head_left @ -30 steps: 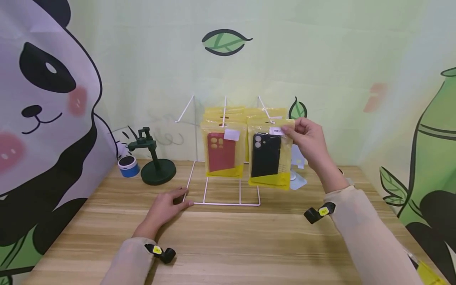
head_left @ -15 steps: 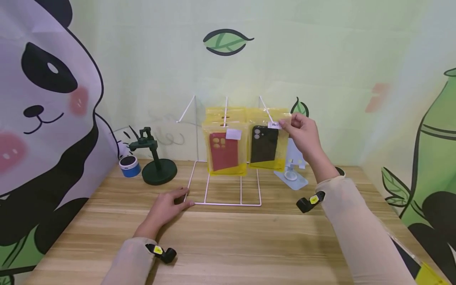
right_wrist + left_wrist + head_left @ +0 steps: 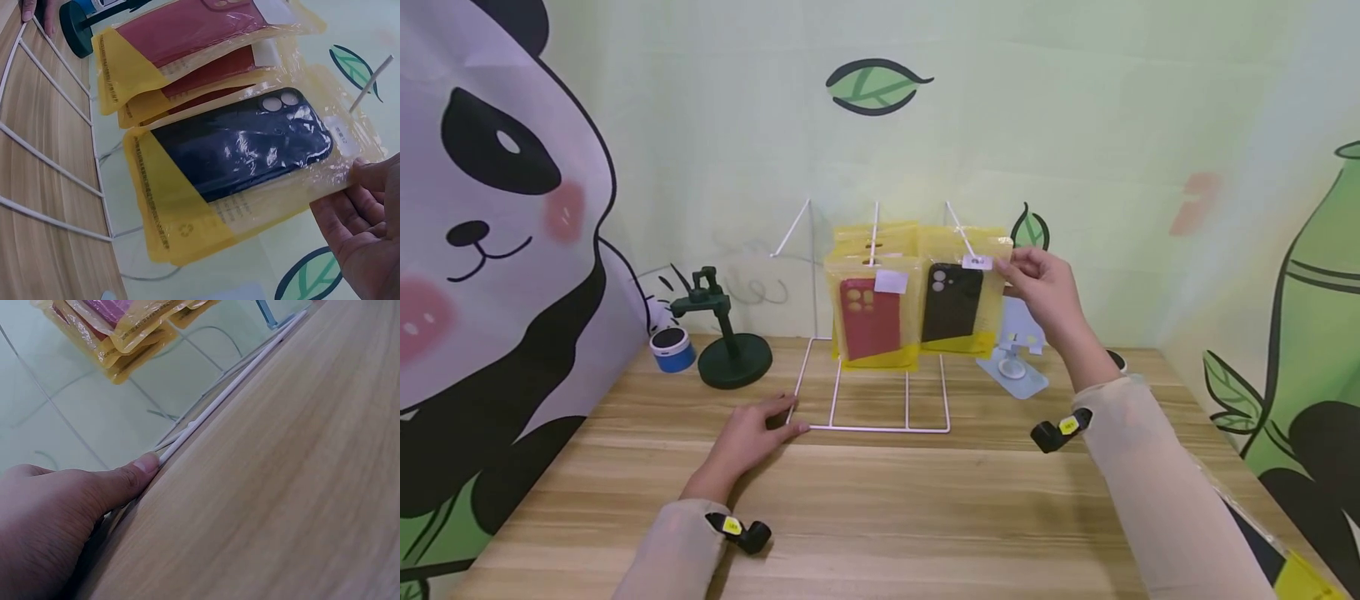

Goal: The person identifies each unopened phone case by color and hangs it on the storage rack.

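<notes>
My right hand [image 3: 1047,292] pinches the upper right edge of a yellow-and-clear packet holding a black phone case [image 3: 952,302]. In the head view this packet hangs at the right prong of a white wire display rack [image 3: 880,430]. The right wrist view shows the thumb and fingers on the packet's edge [image 3: 340,184], with the prong tip beyond its top. A red phone case [image 3: 871,318] in a similar packet hangs from the middle prong, in front of more packets. My left hand [image 3: 747,440] holds the rack's front left base corner, its thumb [image 3: 147,464] against the wire.
A dark green stand [image 3: 733,360] and a small blue-and-white cylinder [image 3: 672,350] stand left of the rack. A light blue folding stand [image 3: 1013,375] is at its right. Part of another packet [image 3: 1300,575] shows at the lower right. The rack's left prong [image 3: 790,229] is bare.
The packet with the black phone case has moved back and up to the right prong, then shifted slightly left, with my right hand still holding it. My left hand stays at the rack corner.
</notes>
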The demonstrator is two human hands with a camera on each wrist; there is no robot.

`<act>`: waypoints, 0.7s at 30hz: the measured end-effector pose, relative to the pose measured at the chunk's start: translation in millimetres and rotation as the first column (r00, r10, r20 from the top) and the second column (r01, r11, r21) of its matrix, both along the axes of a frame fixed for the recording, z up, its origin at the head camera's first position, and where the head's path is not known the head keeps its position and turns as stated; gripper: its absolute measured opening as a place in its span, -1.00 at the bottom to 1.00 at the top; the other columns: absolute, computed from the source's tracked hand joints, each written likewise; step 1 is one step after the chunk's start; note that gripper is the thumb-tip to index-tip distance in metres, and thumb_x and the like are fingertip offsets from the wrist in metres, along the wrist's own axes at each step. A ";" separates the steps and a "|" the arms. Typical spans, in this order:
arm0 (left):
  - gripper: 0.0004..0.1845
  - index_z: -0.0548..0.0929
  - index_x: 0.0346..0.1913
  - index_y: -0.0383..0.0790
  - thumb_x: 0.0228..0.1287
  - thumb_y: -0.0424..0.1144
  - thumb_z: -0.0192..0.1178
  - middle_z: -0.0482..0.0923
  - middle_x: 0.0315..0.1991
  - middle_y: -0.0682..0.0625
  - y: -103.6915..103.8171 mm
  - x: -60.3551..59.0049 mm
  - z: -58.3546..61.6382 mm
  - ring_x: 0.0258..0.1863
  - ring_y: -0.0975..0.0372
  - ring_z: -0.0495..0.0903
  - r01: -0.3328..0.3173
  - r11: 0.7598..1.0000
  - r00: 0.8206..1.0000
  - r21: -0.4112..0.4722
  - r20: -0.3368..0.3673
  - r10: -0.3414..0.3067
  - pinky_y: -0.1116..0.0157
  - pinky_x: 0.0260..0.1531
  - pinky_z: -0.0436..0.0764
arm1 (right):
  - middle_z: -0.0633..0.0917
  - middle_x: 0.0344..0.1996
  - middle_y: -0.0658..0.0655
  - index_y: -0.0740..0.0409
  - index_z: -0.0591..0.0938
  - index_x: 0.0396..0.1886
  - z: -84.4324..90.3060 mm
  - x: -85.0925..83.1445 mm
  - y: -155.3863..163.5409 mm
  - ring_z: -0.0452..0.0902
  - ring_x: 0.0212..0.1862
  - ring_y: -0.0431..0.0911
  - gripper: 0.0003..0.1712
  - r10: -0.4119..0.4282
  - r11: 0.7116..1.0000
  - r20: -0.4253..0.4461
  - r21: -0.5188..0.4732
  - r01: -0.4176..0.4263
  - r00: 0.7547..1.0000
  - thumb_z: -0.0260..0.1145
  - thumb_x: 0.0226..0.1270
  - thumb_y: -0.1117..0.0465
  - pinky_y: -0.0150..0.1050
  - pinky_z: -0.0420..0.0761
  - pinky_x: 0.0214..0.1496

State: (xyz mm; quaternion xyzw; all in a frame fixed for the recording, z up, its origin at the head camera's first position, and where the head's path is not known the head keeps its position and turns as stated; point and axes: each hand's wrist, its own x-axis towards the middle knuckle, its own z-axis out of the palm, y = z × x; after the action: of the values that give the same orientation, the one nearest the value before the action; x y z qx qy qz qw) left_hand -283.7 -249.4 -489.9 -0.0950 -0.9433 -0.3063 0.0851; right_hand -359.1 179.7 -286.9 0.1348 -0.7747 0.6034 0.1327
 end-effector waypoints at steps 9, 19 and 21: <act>-0.35 0.62 0.30 -0.12 0.24 0.16 0.37 0.50 0.31 -0.22 -0.5 -0.5 -1.3 0.33 -0.13 0.45 0.013 1.000 0.999 -0.015 -0.045 -0.014 -0.13 0.33 0.36 | 0.77 -0.19 0.10 0.36 0.59 0.01 -21.2 7.6 23.7 0.72 -0.10 -0.08 -0.65 0.065 0.997 -0.008 -0.029 -0.065 0.998 0.31 0.47 0.14 -0.24 0.71 -0.02; -0.33 0.61 0.31 -0.14 0.24 0.16 0.37 0.49 0.32 -0.23 0.8 0.1 -3.0 0.33 -0.16 0.44 0.021 1.000 0.998 -0.008 -0.053 -0.021 -0.15 0.33 0.35 | 0.74 -0.02 0.25 0.31 0.61 0.07 -51.6 45.0 79.3 0.68 -0.05 -0.28 -0.61 0.085 0.957 0.004 0.278 -0.083 0.996 0.25 0.52 0.06 -0.49 0.59 0.05; -0.32 0.60 0.31 -0.14 0.24 0.17 0.37 0.49 0.32 -0.23 0.0 -0.3 -2.4 0.33 -0.15 0.44 0.020 1.000 0.998 -0.007 -0.058 -0.020 -0.15 0.33 0.35 | 0.75 -0.03 0.15 0.28 0.62 0.07 -56.9 54.9 92.4 0.65 -0.04 -0.34 -0.63 0.083 0.946 0.001 0.316 -0.079 0.997 0.25 0.52 0.06 -0.54 0.54 0.04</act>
State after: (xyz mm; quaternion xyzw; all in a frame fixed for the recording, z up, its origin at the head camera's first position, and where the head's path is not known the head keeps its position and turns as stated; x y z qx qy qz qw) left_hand -283.9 -249.4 -492.4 -0.1137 -0.9405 -0.3011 0.1089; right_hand -304.2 272.1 -343.8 0.1895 -0.8542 0.4759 0.0894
